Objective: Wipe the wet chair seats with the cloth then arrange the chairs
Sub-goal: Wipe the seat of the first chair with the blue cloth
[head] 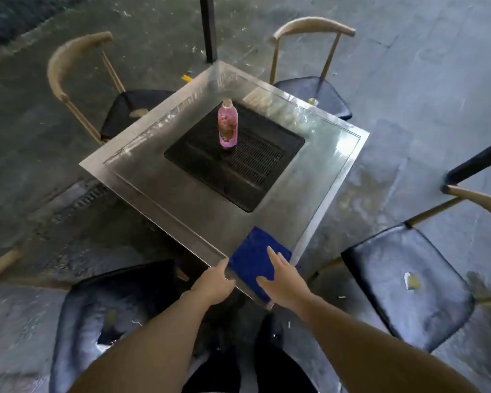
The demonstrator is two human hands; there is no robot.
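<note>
A folded blue cloth (251,258) lies flat on the near corner of a square metal table (165,191). My right hand (284,282) rests on the cloth with its fingers spread. My left hand (214,283) touches the table's edge just left of the cloth, fingers curled over the rim. Several black-seated chairs with wooden backs ring the table: a wet one near left (111,313), a wet one near right (408,282) with a leaf on it, one far left (133,112) and one far right (312,95).
A pink bottle (227,124) stands upright on the black grill inset (238,157) in the table's middle. A dark post (209,26) rises behind the table. Another dark bar (476,163) crosses at the right. The concrete floor is wet and littered.
</note>
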